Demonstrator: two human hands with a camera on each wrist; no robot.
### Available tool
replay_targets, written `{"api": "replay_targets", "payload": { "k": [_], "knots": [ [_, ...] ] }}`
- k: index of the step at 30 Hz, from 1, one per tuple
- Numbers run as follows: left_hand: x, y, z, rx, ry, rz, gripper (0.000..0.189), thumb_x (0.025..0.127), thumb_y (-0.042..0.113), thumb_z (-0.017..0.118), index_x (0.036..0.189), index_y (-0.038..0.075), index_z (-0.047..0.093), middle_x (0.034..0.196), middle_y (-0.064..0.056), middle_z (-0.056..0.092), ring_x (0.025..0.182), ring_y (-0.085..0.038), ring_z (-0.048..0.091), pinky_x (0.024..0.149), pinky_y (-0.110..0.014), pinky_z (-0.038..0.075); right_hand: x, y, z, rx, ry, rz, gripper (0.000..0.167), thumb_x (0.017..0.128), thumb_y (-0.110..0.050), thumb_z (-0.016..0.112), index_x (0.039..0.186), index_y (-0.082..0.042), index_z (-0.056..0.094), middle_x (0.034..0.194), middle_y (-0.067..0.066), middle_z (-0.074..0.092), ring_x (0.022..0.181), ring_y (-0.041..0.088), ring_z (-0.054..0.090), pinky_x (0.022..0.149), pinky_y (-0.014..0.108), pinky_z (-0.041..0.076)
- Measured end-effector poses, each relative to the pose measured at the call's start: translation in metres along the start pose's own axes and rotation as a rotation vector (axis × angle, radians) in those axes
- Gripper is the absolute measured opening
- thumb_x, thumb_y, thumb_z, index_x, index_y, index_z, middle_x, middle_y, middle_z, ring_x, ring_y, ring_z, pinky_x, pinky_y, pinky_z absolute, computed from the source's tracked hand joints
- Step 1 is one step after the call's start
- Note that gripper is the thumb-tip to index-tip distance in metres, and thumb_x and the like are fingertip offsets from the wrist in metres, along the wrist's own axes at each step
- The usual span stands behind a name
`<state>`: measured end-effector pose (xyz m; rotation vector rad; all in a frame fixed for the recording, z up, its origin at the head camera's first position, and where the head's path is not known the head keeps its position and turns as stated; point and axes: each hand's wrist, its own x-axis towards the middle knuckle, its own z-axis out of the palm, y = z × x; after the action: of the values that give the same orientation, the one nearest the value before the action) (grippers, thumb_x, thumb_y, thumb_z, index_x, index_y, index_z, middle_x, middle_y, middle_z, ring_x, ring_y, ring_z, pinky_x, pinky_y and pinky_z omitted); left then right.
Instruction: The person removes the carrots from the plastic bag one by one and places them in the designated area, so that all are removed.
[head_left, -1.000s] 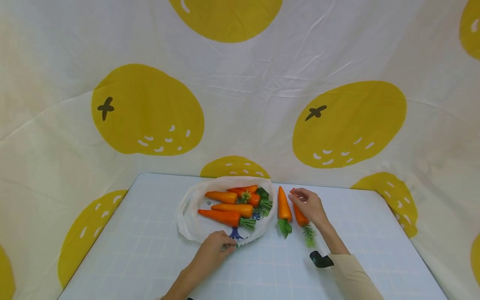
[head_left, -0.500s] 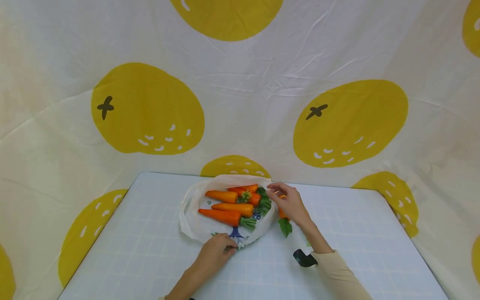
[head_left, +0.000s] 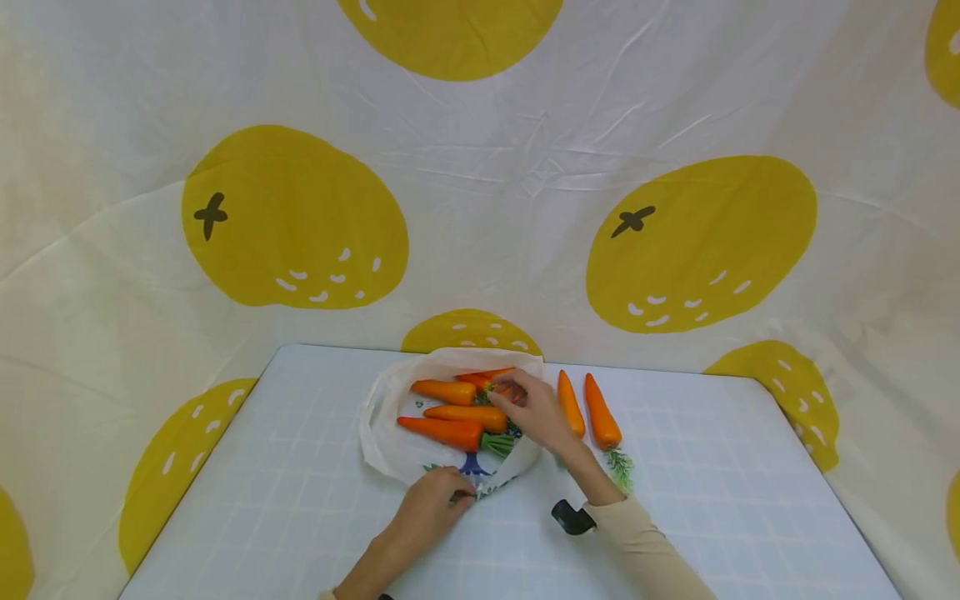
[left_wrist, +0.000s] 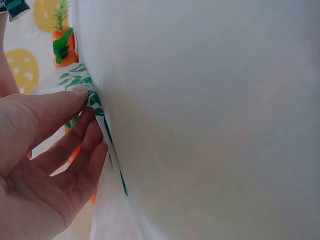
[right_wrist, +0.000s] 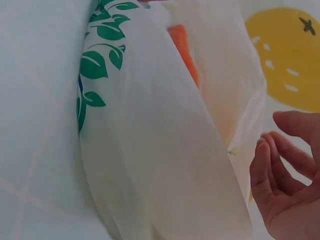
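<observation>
A white plastic bag (head_left: 380, 454) with a green leaf print (right_wrist: 95, 65) lies with its mouth spread, several orange carrots (head_left: 442, 432) inside it. My left hand (head_left: 433, 502) pinches the bag's near edge; in the left wrist view the hand (left_wrist: 55, 145) has that printed edge between thumb and fingers. Over the right part of the bag hovers my right hand (head_left: 534, 410), fingers bent and hiding some carrots and greens. In the right wrist view this hand (right_wrist: 292, 175) holds nothing, its thumb apart from the fingertips.
Two more carrots, one lighter orange (head_left: 570, 404) and one with feathery greens (head_left: 602, 414), lie on the table right of the bag. The pale blue checked table (head_left: 247, 467) meets a white curtain (head_left: 480, 208) with yellow fruit prints at the back.
My right hand has moved left, from the feathery-topped carrot, past the lighter one, to above the bag. Both carrots stay on the table. My left hand keeps its place at the bag edge.
</observation>
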<state>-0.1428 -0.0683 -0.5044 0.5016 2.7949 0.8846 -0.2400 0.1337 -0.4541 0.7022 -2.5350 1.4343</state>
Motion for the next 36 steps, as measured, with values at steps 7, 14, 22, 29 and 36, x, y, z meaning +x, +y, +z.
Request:
{"api": "replay_targets", "payload": {
  "k": [7,14,22,29,36],
  "knots": [
    [-0.002,-0.003,0.000,-0.011,0.037,0.054,0.005,0.089,0.012,0.080,0.094,0.013,0.081,0.083,0.012,0.063,0.078,-0.005,0.054,0.073,-0.028,0.052,0.003,0.001,0.024,0.019,-0.083,-0.038,0.030,0.095,-0.013,0.074,0.119,0.004,0.068,0.109,0.016,0.071,0.096,0.026,0.068,0.085,0.038,0.058],
    [-0.005,-0.006,0.003,-0.021,0.084,0.105,0.005,0.087,0.010,0.080,0.092,0.012,0.081,0.083,0.011,0.064,0.079,-0.005,0.056,0.071,-0.028,0.052,0.001,-0.001,0.044,-0.033,-0.163,-0.081,0.033,0.096,-0.011,0.072,0.124,0.004,0.065,0.120,0.019,0.068,0.109,0.032,0.065,0.097,0.047,0.054],
    [-0.004,-0.006,0.004,-0.025,0.088,0.107,0.004,0.087,0.012,0.081,0.090,0.014,0.080,0.084,0.012,0.065,0.079,-0.004,0.056,0.071,-0.027,0.051,-0.002,-0.002,0.059,-0.127,-0.229,-0.113,0.033,0.097,-0.013,0.071,0.125,0.002,0.065,0.121,0.015,0.068,0.112,0.030,0.062,0.099,0.047,0.050],
    [-0.004,-0.006,0.004,-0.022,0.097,0.107,0.006,0.086,0.010,0.082,0.090,0.013,0.080,0.083,0.012,0.065,0.079,-0.004,0.057,0.071,-0.027,0.051,-0.001,-0.004,0.069,-0.176,-0.262,-0.110,0.034,0.095,-0.015,0.075,0.125,-0.003,0.068,0.120,0.009,0.068,0.112,0.025,0.059,0.099,0.042,0.050],
    [-0.004,-0.006,0.004,-0.025,0.109,0.105,0.004,0.086,0.011,0.082,0.088,0.014,0.080,0.082,0.011,0.065,0.078,-0.004,0.057,0.070,-0.027,0.051,0.000,-0.002,0.079,-0.278,-0.251,-0.171,0.034,0.092,-0.013,0.077,0.125,-0.006,0.070,0.120,0.006,0.070,0.108,0.024,0.059,0.097,0.041,0.049]
  ]
}}
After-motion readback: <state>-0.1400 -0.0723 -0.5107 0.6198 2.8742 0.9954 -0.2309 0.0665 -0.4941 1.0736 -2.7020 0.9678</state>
